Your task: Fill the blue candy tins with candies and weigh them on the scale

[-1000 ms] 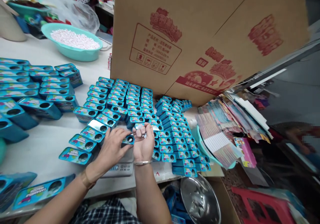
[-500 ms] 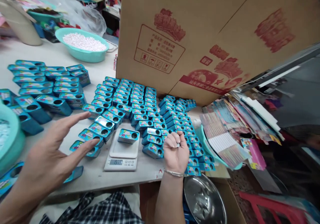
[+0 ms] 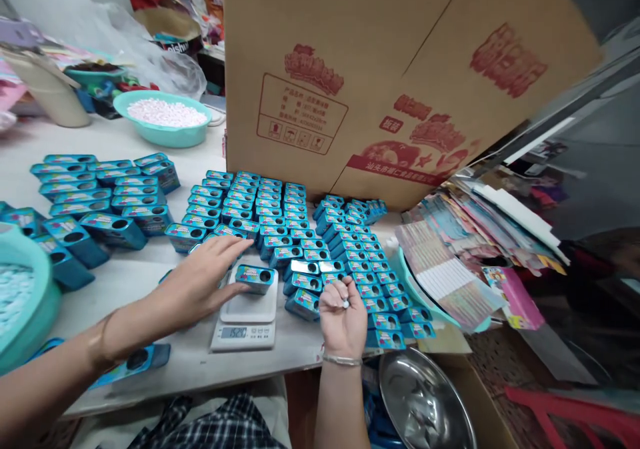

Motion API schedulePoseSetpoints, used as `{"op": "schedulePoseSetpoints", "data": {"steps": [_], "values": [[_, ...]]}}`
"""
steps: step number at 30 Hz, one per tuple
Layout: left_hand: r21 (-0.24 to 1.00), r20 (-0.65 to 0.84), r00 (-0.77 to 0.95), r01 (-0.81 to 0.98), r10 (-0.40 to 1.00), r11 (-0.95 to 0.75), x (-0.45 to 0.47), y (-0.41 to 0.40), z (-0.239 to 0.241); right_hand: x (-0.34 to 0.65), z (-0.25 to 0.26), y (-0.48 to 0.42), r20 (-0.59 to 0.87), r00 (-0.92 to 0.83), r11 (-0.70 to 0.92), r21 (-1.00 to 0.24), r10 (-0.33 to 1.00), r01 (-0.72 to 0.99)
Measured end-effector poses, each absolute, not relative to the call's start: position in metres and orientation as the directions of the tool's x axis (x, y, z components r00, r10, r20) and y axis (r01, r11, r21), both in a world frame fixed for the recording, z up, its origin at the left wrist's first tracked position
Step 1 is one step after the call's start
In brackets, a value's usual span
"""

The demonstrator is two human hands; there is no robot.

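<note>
So the blue tin (image 3: 255, 281) is sitting upright on the white kitchen scale (image 3: 247, 310), pretty much mid-platform. Its long axis runs left to right across the platform, with the round hole at the right end, so that end points toward the right hand (image 3: 344, 319). The printed part of the top takes up the left end, but the lettering's too small to read. The hole just looks dark, can't make out what's inside.

Left hand (image 3: 210, 277) is loose, thumb and fingers spread wide around the tin's left end. Thumb tip is right by the near corner, and honestly I can't tell if it's touching. Right hand is curled palm-up around a few pale pellets (image 3: 345, 303); the fingers hide most of them, so no count from me.

The scale's display (image 3: 235, 333) is lit, but the digits are too blurry to trust. The left hand and forearm cover part of the rows of tins (image 3: 273, 222) behind, plus bits of the tins near the table edge. The turquoise basin (image 3: 46, 295) gets cut off by the left edge, the steel bowl (image 3: 425, 395) by the bottom, and the big cardboard carton (image 3: 375, 49) by the top.
</note>
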State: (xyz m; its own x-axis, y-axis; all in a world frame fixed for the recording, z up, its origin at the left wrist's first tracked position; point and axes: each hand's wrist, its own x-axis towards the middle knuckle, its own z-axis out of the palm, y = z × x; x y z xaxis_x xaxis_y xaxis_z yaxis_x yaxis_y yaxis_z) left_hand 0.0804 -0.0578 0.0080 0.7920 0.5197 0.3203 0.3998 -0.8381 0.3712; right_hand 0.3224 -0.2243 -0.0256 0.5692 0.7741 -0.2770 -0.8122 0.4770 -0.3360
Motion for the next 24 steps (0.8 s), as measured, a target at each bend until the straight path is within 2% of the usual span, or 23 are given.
{"op": "schedulePoseSetpoints", "data": {"steps": [4, 7, 9, 14, 24], "values": [[0.405, 0.256, 0.834, 0.366, 0.488, -0.838, 0.104, -0.054, -0.008, 0.306, -0.023, -0.202, -0.330, 0.553, 0.428, -0.381, 0.765, -0.819], [0.434, 0.252, 0.829, 0.364, 0.499, -0.824, 0.120, -0.059, -0.007, 0.291, -0.018, -0.178, -0.458, 0.512, 0.395, -0.331, 0.727, -0.857], [0.448, 0.257, 0.827, 0.356, 0.500, -0.820, 0.131, -0.064, 0.000, 0.281, -0.014, -0.163, -0.494, 0.459, 0.360, -0.287, 0.738, -0.888], [0.414, 0.233, 0.859, 0.337, 0.456, -0.846, 0.156, -0.074, 0.012, 0.262, -0.005, -0.143, -0.468, 0.390, 0.284, -0.283, 0.793, -0.916], [0.389, 0.194, 0.880, 0.336, 0.433, -0.858, 0.169, -0.071, 0.002, 0.252, -0.002, -0.143, -0.527, 0.389, 0.300, -0.250, 0.756, -0.921]]}}
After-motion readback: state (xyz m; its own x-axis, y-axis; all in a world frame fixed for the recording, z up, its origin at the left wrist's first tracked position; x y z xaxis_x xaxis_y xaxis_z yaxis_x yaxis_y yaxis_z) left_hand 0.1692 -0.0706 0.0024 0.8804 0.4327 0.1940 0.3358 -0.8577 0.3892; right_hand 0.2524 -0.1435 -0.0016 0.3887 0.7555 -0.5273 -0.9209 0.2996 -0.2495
